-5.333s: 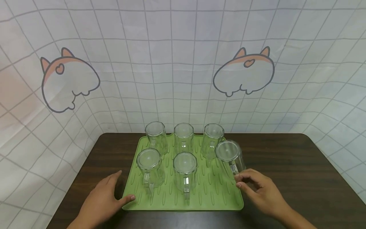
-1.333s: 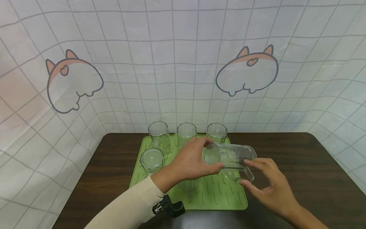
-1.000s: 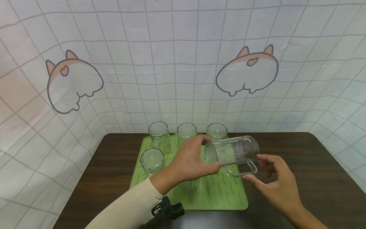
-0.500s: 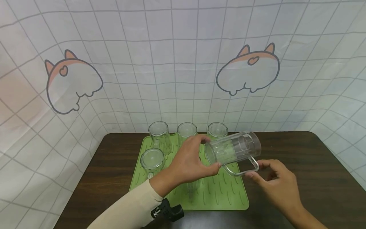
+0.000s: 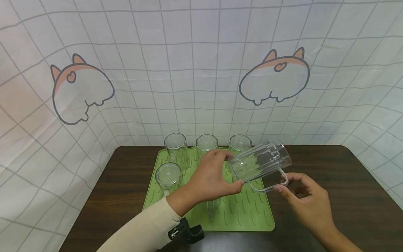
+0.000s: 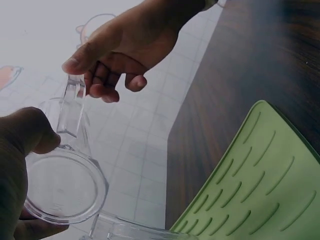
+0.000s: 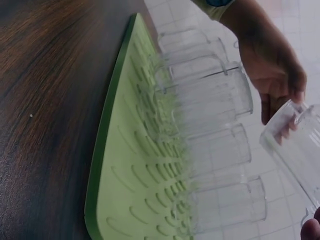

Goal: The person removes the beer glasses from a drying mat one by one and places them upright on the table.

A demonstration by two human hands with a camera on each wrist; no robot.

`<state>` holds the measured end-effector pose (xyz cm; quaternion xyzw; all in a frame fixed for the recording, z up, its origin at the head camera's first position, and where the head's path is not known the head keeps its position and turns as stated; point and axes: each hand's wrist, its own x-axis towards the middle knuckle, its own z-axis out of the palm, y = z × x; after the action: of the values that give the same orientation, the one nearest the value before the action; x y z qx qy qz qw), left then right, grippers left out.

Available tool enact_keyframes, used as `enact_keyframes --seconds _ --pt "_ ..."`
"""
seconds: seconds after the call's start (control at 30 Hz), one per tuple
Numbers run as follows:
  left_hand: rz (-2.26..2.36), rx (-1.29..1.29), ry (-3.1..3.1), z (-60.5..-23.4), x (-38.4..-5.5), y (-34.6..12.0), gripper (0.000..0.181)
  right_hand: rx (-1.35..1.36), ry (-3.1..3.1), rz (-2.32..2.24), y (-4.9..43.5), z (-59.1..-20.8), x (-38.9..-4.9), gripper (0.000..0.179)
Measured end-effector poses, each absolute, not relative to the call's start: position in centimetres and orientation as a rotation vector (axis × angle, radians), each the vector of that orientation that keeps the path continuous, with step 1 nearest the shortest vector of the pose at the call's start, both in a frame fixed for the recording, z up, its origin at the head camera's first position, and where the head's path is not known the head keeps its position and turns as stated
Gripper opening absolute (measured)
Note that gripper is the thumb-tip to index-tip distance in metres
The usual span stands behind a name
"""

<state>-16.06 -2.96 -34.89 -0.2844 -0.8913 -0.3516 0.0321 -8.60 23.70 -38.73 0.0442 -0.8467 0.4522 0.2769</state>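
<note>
Dark wood-grain table [image 5: 107, 182], white gridded backdrop [image 5: 201, 77]; over the right edge of the green mat [image 5: 247, 211], the left hand [image 5: 209, 176] grips a tilted glass mug [image 5: 261, 162] by its base [image 6: 65, 187]; the right hand [image 5: 310, 197] pinches its handle [image 5: 264, 190]. Only the left wrist view faces the base, possibly embossed.

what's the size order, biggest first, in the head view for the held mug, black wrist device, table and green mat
1. Table
2. Green mat, though partly hidden
3. Held mug
4. Black wrist device
</note>
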Motion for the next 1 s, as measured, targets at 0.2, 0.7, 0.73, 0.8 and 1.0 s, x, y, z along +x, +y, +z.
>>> enact_keyframes --seconds 0.2,0.7,0.73,0.8,1.0 --pt "-1.022 -0.846 -2.790 -34.8 -16.1 -2.6 0.058 0.162 -2.234 1.290 23.3 -38.2 -8.5 0.035" --pt "-0.795 -0.877 -2.846 -35.1 -16.1 -1.9 0.067 0.354 -2.184 1.432 22.0 -37.7 -8.1 0.032" --pt "-0.789 -0.879 -2.848 -35.1 -16.1 -1.8 0.066 0.354 -2.177 1.457 21.9 -37.6 -8.0 0.031" --pt "-0.779 -0.881 -2.856 -35.1 -16.1 -1.7 0.067 0.387 -2.139 1.524 21.7 -37.6 -7.9 0.029" --pt "-0.748 -0.890 -2.878 -35.3 -16.2 -1.4 0.066 0.616 -1.979 1.674 21.5 -38.2 -8.1 0.028"
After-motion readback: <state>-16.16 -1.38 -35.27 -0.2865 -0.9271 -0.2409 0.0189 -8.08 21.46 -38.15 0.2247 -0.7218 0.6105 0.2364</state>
